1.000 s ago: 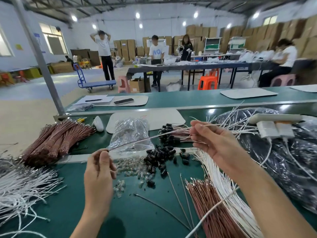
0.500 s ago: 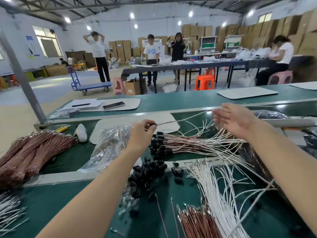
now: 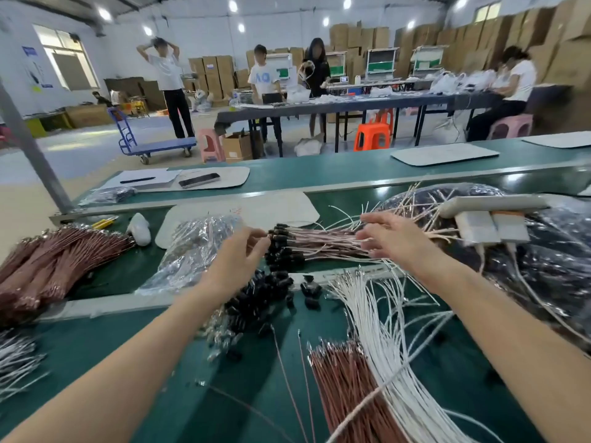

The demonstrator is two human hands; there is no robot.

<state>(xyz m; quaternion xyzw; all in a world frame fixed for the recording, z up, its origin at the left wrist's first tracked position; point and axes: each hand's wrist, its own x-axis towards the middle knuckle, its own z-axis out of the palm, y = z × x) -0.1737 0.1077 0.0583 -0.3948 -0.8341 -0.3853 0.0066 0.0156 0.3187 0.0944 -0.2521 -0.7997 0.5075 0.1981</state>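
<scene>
At a green worktop (image 3: pixel 134 266) in a packing hall, you reach with both hands for the bundle of thin pinkish-brown wires tipped with black plastic caps (image 3: pixel 323 243). It lies across the worktop's far strip, between a crumpled clear plastic bag (image 3: pixel 195 251) and a large black plastic sack (image 3: pixel 543 266). Your left hand (image 3: pixel 238 260) meets the capped ends with its fingertips drawn together; blur hides whether they pinch a cap or merely touch it. Your right hand (image 3: pixel 396 241) lies spread and relaxed over the bare wire tails, fingers straight, gripping nothing. The bundle looks light and limp, its thin strands likely to splay, snag and slide apart if lifted at 1 end only. The caps look hard and smooth and may pull off under a tug. The better hold is probably round the wires just behind the caps, with the other hand gathering the tails. Nearer you lie loose black caps (image 3: pixel 271 292), a fan of white wires (image 3: pixel 383 346) and a sheaf of copper-brown wires (image 3: pixel 345 378).
</scene>
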